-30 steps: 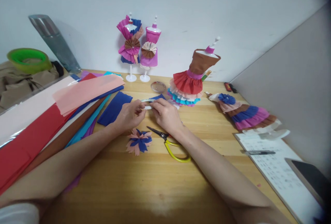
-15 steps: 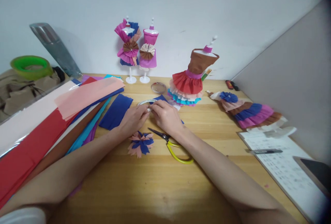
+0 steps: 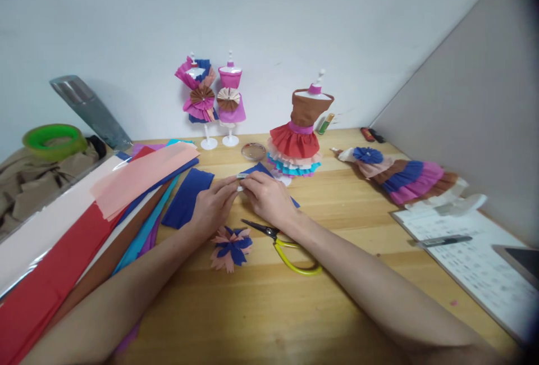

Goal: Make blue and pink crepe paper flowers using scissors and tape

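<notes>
My left hand and my right hand meet over the middle of the table, both closed with their fingers on a narrow white roll of tape. Most of the roll is hidden behind the fingers. A blue crepe paper strip lies beside my left hand, and another blue piece is partly covered by my right hand. Below the hands lies a pink and blue paper flower. Scissors with yellow handles rest partly under my right forearm.
Coloured crepe paper sheets fan out on the left. Paper-dressed mannequins stand along the back near a small round dish. A layered paper dress lies at right, above a white board with a pen.
The camera view has tilted up a little. The tape roll showed as a wide ring before; now only a small part shows between my hands, which stay together.
</notes>
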A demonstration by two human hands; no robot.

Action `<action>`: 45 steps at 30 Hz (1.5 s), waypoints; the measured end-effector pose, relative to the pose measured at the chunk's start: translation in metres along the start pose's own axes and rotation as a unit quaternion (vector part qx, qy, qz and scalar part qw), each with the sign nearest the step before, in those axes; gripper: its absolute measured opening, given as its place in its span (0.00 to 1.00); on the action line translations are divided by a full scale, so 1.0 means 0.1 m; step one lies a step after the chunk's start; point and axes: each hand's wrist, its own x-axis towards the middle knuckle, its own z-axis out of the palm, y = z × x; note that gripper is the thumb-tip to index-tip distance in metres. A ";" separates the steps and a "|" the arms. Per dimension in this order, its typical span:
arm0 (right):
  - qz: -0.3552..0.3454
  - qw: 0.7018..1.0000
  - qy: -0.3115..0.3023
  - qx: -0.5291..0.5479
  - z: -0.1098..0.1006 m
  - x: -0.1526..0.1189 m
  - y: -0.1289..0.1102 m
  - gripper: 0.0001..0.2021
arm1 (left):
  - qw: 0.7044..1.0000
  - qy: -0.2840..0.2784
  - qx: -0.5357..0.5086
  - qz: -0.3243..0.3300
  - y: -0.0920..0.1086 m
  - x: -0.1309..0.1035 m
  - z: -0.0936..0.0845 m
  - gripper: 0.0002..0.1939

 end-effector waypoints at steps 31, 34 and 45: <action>0.031 0.963 0.042 0.263 0.01 0.09 0.13 0.16 | 0.821 -0.147 -0.398 -0.381 0.02 0.18 -0.12 0.10; 0.085 0.927 0.022 0.365 -0.07 0.11 0.16 0.16 | 0.744 -0.122 -0.469 -0.461 -0.01 0.22 -0.13 0.16; 0.069 0.956 -0.242 0.148 -0.62 0.05 -0.01 0.09 | 0.648 -0.083 -0.565 -0.505 -0.07 0.27 -0.18 0.22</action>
